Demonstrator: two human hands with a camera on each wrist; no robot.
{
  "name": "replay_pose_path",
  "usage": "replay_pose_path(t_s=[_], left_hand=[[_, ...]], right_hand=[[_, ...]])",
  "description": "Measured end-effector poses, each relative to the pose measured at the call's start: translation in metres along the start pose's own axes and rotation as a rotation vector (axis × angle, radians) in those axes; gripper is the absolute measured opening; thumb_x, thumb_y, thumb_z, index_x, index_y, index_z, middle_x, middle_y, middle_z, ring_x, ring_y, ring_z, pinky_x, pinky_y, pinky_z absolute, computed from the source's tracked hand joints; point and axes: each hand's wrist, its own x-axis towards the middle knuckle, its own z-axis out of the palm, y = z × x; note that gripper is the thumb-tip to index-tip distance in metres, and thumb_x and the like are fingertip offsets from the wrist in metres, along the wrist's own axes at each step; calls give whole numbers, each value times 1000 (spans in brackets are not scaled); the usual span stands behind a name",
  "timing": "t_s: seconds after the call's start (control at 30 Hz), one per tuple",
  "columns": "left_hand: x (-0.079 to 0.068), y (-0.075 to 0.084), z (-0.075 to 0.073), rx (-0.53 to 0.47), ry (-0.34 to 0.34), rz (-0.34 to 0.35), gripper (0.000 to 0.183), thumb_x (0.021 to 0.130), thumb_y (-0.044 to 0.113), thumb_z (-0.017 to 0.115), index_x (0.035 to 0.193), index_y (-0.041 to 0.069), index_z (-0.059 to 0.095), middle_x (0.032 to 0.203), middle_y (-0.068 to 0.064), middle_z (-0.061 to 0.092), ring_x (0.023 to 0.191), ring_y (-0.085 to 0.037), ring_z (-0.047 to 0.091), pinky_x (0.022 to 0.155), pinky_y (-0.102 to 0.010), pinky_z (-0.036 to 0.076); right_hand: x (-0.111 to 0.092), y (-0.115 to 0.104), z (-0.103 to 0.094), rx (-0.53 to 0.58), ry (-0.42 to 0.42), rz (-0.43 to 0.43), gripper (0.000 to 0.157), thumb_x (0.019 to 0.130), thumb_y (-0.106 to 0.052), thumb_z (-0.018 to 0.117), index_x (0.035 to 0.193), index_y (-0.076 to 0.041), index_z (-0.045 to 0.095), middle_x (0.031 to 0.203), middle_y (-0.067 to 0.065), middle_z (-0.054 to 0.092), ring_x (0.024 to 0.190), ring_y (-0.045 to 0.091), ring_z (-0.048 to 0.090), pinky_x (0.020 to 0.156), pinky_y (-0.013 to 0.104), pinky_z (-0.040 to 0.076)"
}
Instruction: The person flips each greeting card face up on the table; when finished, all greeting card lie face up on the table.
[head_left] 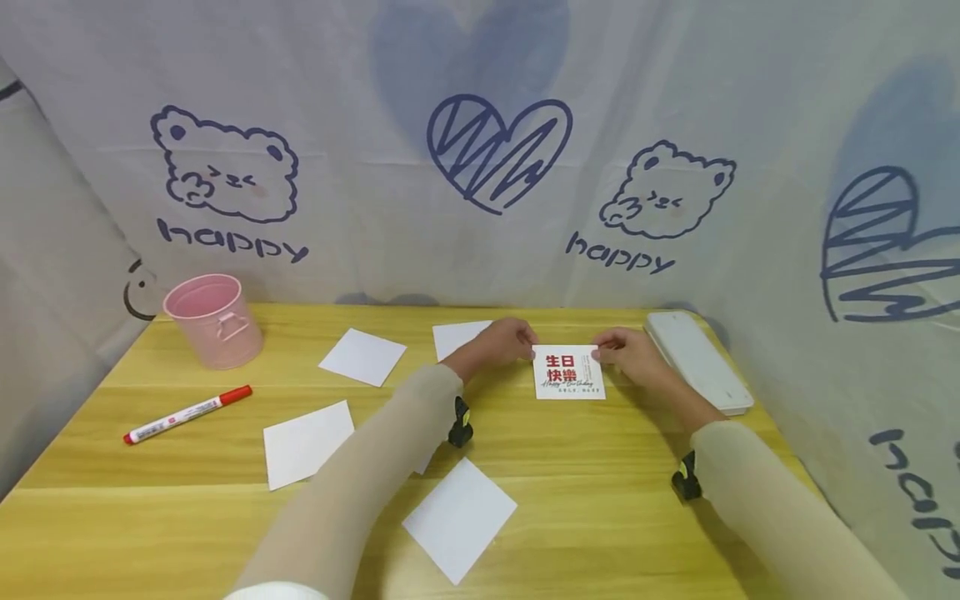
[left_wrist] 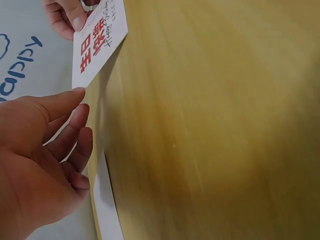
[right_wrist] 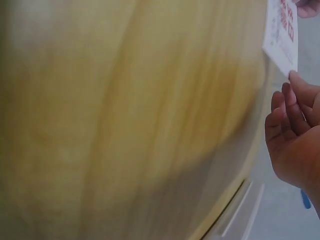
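Note:
A white birthday card (head_left: 568, 392) with red Chinese characters and black script is held up between both hands, its printed side facing the head camera. My left hand (head_left: 504, 342) pinches its upper left corner, while my right hand (head_left: 636, 354) pinches the upper right one. In the left wrist view the thumb of the left hand (left_wrist: 42, 150) lies at the corner of the card (left_wrist: 95, 45), which is tilted over the table. The right wrist view has the right hand (right_wrist: 300, 132) gripping the other corner of the card (right_wrist: 281, 40).
Several blank white cards lie on the wooden table, one (head_left: 460, 518) near the front and another (head_left: 363, 357) behind. A red-capped marker (head_left: 187, 415) and a pink bucket (head_left: 232, 342) are at the left. A white case (head_left: 697, 362) sits by the right edge, and a printed curtain (head_left: 360, 208) hangs behind.

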Motion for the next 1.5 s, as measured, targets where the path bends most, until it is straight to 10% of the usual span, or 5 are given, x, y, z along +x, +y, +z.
replay_pose_path(t_s=[0.23,0.67,0.8,1.07,1.5], left_hand=[[4,-1,-2,183,0,-32,16,97,22,68,111,15,71,114,2,71,117,-22,60,120,-62,15],[8,-8,2,275,8,-27,14,97,27,68,109,23,72,114,9,71,116,-17,61,118,-61,18],[-5,-6,-4,206,7,15,19,98,26,66,114,19,71,116,4,70,114,-19,61,112,-54,34],[-58,-11,-15,98,63,36,18,96,26,69,111,16,70,107,1,69,91,-15,60,78,-32,46],[-195,-20,-8,2,143,6,15,94,27,70,105,17,70,93,8,67,64,-9,56,60,-27,47]], right_hand=[[11,12,4,-91,-18,-47,25,95,-18,71,112,-1,71,103,14,73,92,24,62,84,33,47],[12,8,14,-108,-47,-49,23,94,-13,70,112,2,71,108,19,70,100,32,63,89,40,49],[7,-1,14,-42,-43,-13,24,96,-13,68,116,1,70,114,19,68,102,31,62,86,36,50],[-32,-46,19,17,-119,-91,27,96,-15,69,120,-3,69,120,15,66,98,27,60,82,35,50],[-100,-98,79,135,-399,-232,27,93,-18,74,117,-9,70,109,7,65,85,18,57,69,26,51]])
